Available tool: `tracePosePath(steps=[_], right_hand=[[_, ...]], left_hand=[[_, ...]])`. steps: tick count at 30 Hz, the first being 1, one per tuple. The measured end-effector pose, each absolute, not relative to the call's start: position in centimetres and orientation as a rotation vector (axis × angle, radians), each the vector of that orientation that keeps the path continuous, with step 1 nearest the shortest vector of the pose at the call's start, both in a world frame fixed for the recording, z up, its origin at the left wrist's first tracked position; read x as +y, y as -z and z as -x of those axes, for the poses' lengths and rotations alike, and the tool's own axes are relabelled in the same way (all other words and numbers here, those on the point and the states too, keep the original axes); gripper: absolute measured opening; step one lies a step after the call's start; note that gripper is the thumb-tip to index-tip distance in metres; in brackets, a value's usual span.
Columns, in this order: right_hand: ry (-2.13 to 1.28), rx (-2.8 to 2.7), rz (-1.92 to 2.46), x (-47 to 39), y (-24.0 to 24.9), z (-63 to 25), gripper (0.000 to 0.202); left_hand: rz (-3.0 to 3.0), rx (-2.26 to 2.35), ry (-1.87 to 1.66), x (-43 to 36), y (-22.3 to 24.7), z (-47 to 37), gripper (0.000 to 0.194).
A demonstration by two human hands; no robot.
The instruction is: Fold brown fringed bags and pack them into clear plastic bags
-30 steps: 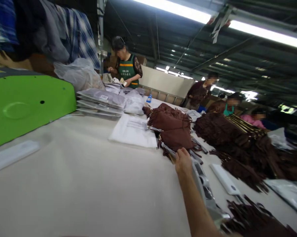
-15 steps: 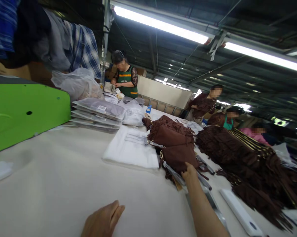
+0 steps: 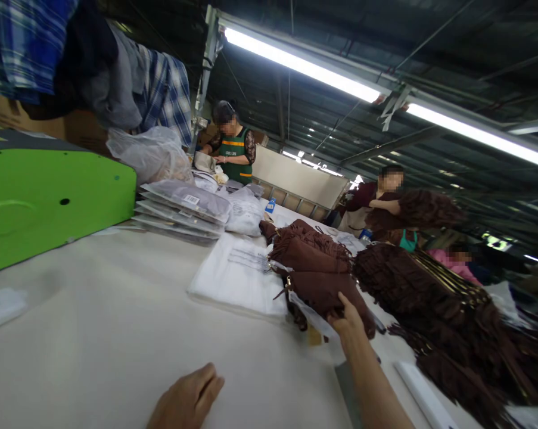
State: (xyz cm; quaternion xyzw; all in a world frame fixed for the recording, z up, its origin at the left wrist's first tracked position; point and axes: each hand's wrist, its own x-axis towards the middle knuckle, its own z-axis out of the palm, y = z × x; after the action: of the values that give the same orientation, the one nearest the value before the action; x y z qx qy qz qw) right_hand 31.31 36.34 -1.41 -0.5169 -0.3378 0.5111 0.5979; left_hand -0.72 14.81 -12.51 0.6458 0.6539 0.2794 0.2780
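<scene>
My right hand [image 3: 348, 319] is closed on the near edge of a brown handbag [image 3: 317, 290], thumb and fingers gripping its material. A clear plastic strip [image 3: 311, 313] and a tan tag [image 3: 314, 335] hang by the bag's left side. Behind it lie more brown fringed bags [image 3: 304, 247] in a pile. My left hand [image 3: 186, 396] is over the bare near part of the table [image 3: 117, 345], its fingers curled together with nothing showing in them. A stack of white plastic bags [image 3: 237, 277] lies left of the brown bags.
A green machine [image 3: 54, 205] stands at the left, beside a stack of packed grey items [image 3: 183, 208]. More brown fringed bags [image 3: 411, 286] are heaped on the right, near a white flat bar [image 3: 423, 393]. Several people are behind the table, one in a green apron [image 3: 235, 156].
The handbag in my right hand has shifted slightly toward me and tilted. My left hand stays almost in place. A person at the back right now carries a brown bundle.
</scene>
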Motion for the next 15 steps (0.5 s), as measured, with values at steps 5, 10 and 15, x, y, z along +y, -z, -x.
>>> tracePosePath(steps=[5,10,15], right_hand=[[-1.178,-0.742,1.14,33.0,-4.0,-29.4,0.036],[-1.311,-0.904,1.051,26.5,-9.6,-27.7,0.048],[-1.533,-1.109,1.037,20.2,-12.2,-25.6,0.051]], left_hand=[[-1.634,1.646,-1.001,14.9,11.1,1.5,0.024],[-1.405,1.553,-1.357,14.9,8.7,2.3,0.036],[-1.306,1.126,-1.396,13.0,4.4,1.4,0.053]])
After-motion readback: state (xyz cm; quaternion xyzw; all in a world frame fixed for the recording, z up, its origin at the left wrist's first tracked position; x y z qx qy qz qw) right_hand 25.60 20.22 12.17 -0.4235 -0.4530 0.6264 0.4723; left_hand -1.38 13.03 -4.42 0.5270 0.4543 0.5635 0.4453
